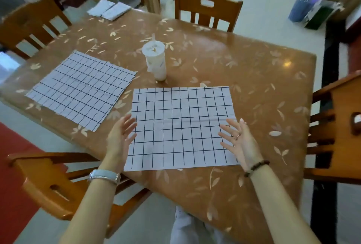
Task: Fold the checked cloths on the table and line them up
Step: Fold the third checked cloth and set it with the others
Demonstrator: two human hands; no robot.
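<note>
A white cloth with a dark grid (181, 126) lies flat and unfolded on the brown leaf-patterned table (254, 79), straight in front of me. A second checked cloth (82, 89) lies flat at the left, turned at an angle. My left hand (120, 138) hovers at the near cloth's left edge, fingers spread, palm facing right. My right hand (238, 140) is over the cloth's right edge, fingers apart, palm facing left. Neither hand holds anything.
A white lidded cup with a straw (156, 60) stands just beyond the near cloth. Papers or folded items (109, 10) lie at the table's far left corner. Wooden chairs (207, 9) ring the table; one chair (54, 183) is at my left, another chair (336, 126) at my right.
</note>
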